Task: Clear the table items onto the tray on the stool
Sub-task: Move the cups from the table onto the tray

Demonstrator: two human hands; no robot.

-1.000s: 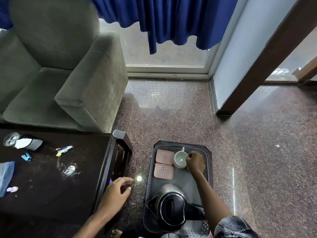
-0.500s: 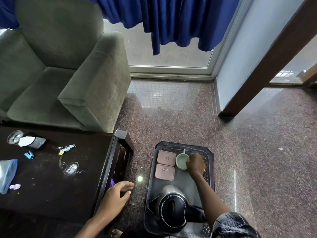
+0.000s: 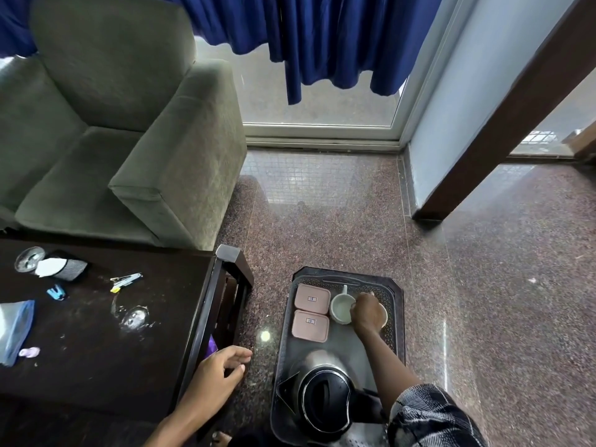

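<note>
On the tray (image 3: 395,304), the right hand (image 3: 367,312) curls over 1 cup (image 3: 383,314) beside another cup (image 3: 341,308); grip hidden. The left hand (image 3: 214,379) rests loosely open, empty, at the table (image 3: 96,366) edge. Probably placing; next, let go and fetch the remaining table items.

The right hand (image 3: 367,312) reaches forward on a straight arm, fingers curled downward. The left hand (image 3: 216,375) hangs lower, palm down, fingers loosely spread.
</note>
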